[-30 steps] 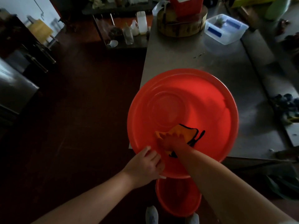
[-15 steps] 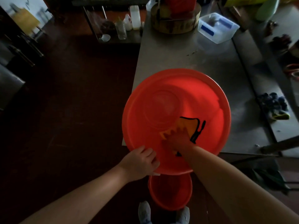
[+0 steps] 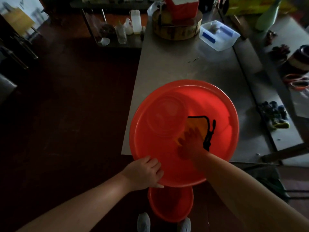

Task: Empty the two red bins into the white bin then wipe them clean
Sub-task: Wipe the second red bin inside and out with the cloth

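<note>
Firstly, table: your long grey metal table bears the work at its near corner.
Big bin: the large round red plastic bin sits on that corner, its near part hanging past the table edge towards you.
Small bin: the smaller round red plastic bin stands on the floor below, between your feet.
Left hand: your left hand grips the big bin's near rim, fingers over it.
Right hand: your right hand lies flat with fingers spread, pressing the cloth to the inside.
Cloth: the orange cloth with black edging sits under your fingers.
Risk: press hard on the overhanging side and, I judge, the bin could tip off the corner if your left grip slackens.
</note>
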